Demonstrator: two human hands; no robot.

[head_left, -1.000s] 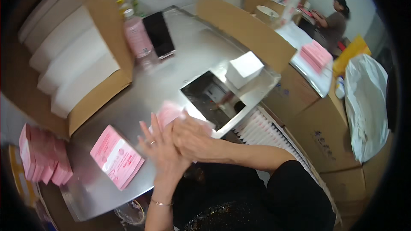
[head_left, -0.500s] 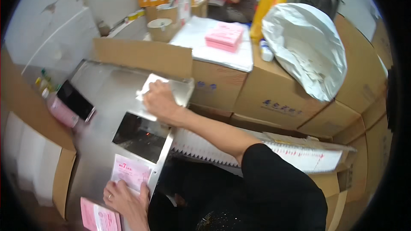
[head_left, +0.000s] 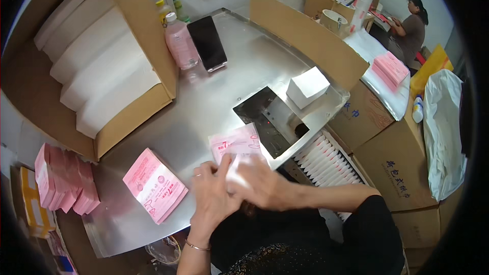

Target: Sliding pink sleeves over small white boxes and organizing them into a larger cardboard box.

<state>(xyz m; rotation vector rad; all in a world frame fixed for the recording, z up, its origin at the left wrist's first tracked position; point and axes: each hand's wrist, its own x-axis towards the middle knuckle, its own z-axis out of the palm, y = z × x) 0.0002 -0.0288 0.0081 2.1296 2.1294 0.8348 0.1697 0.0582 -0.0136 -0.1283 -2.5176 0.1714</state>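
Pink-and-white printed packet on the stainless-steel worktop, at its near edge just left of the dark rectangular opening. A cardboard carton of white stacks stands on the left, and a stack of pink packets lies apart on the packet's left. The left hand has its fingers partly bent, the index finger on the packet's near left; its grip cannot be told. The right hand is blurred over a white piece; how far it is open, or whether it grips, cannot be told. The packet's far edge points away from the person, slightly left; the hands cover its near end, hiding its long axis. Half a second ago the right hand was on the white box; now both hands meet at the packet.
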